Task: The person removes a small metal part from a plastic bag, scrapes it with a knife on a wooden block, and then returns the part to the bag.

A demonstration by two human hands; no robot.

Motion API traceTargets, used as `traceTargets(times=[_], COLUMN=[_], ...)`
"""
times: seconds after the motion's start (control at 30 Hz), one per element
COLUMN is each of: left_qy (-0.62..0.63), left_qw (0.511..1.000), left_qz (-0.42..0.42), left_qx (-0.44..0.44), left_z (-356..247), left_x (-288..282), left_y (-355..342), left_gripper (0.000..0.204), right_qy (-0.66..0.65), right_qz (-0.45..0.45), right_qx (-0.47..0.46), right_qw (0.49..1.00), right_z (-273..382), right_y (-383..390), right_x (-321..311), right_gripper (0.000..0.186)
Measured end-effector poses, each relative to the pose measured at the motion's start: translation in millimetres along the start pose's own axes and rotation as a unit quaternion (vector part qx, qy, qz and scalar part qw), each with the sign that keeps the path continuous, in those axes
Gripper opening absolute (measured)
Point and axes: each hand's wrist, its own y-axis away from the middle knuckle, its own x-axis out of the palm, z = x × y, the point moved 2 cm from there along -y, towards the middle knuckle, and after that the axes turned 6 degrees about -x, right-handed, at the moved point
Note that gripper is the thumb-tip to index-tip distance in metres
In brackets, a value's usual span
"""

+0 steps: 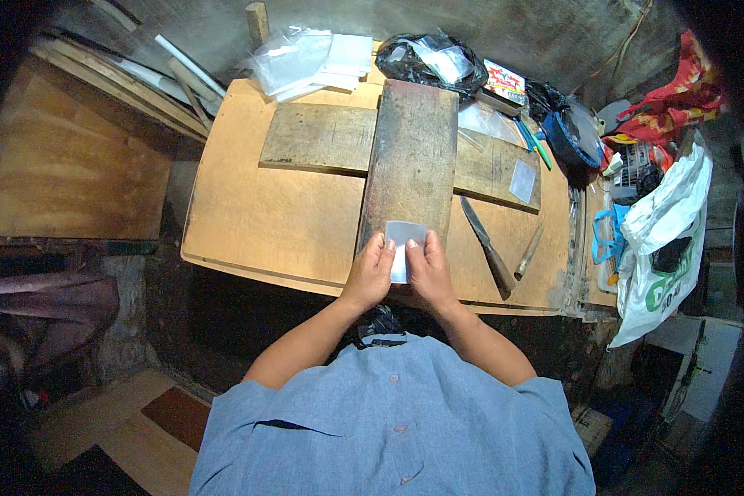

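Note:
Between my two hands is a small whitish rectangular sheet (399, 263), upright along its long side. My left hand (374, 266) pinches its left edge, thumb on top. My right hand (426, 263) grips the right edge the same way. The sheet is over the near end of a long dark wooden board (413, 149), which lies across another worn board (318, 139). A similar small pale sheet (522, 181) rests on the right part of that crosswise board. Right of my hands lie a knife (486, 248) with a dark handle and a thin stick-like tool (528, 253).
Clear plastic sleeves and white sheets (318, 62) are stacked at the table's back left. Behind the boards sit a black plastic bag (431, 62) and a printed box (503, 83). A green pen (542, 152) lies at right. A white plastic bag (665, 240) hangs by the table's right edge.

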Motion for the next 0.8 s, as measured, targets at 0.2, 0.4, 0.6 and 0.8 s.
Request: traceTargets(times=[0.2,0.4,0.6,0.8], left_qy=[0.044,0.056,0.021,0.032], left_qw=[0.993,0.989,0.991,0.989], left_qz=[0.034,0.015,0.033,0.055], left_qx=[-0.109,-0.137,-0.126,-0.13], left_z=[-16.1,-21.7,-10.1,-7.9], left_x=[-34.8,-58.7,-60.9,-61.3], left_y=[3.3,5.9,6.6,6.9], left_gripper=[0.028,0.031,0.031,0.032], right_qy=[0.292,0.448,0.496,0.461], right_qz=[0.033,0.023,0.042,0.005], right_qx=[-0.058,-0.141,-0.124,-0.153], right_qw=[0.954,0.882,0.859,0.874], right_z=[22.9,18.6,3.1,9.6], right_y=[-29.6,-40.9,-38.6,-38.8], right_x=[-27.4,-35.9,-27.8,-29.8], right_gripper=[0.013,0.014,0.019,0.019])
